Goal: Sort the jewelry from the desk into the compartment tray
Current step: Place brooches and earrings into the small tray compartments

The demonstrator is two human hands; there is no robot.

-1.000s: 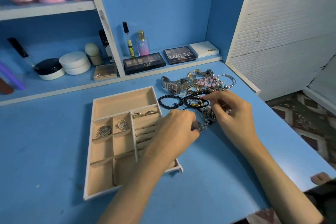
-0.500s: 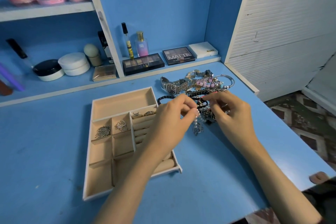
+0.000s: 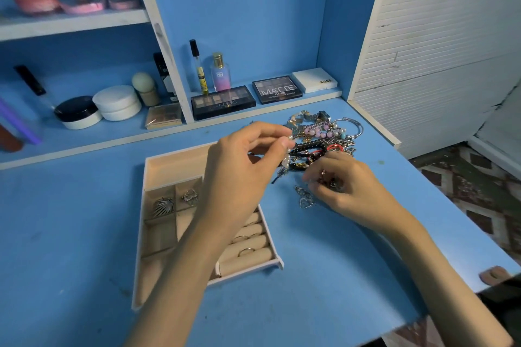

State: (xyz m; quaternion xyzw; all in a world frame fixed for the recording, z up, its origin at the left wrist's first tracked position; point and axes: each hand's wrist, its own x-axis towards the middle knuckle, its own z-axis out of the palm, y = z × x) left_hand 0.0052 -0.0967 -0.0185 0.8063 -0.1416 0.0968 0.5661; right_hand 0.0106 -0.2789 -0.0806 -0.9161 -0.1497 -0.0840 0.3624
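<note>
Left hand (image 3: 245, 169), centre of frame, pinches a white pearl-bead strand (image 3: 287, 155) between thumb and fingertips. The strand hangs down to the tangled pile of metal and bead jewelry (image 3: 324, 138) on the blue desk (image 3: 324, 262), upper right of centre. Right hand (image 3: 349, 191) grasps small metal pieces at the pile's lower edge, fingers curled. The beige compartment tray (image 3: 148, 177) lies lower left of the pile, partly under the left forearm.
</note>
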